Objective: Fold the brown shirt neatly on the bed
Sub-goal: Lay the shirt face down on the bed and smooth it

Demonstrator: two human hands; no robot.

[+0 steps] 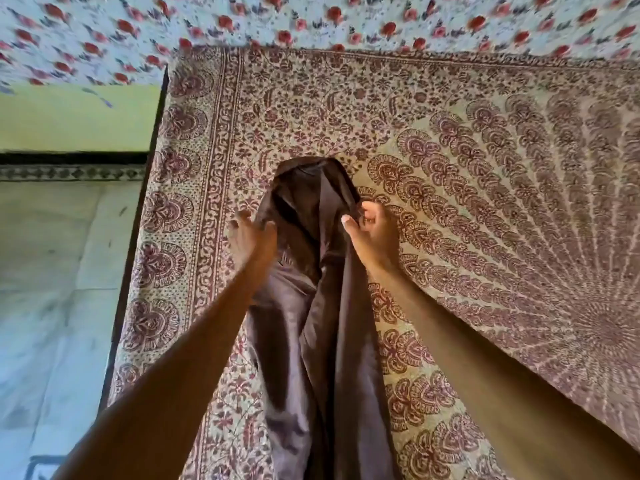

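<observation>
Brown shirt (311, 323) lies bunched lengthways on the bed (485, 161).
Right hand (372, 233) pinches its upper right edge; left hand (251, 235) touches the left edge, grip unclear. Soft, light, probably slippery: hold both shoulders.

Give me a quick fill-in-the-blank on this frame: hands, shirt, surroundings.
1. The right hand pinches the edge of the ____ shirt.
2. The left hand touches the shirt's ____ edge.
3. The pale fabric beyond the bedspread carries ____ flowers.
4. The floor shows on the person's ____ side.
Missing words: brown; left; red; left.
</observation>
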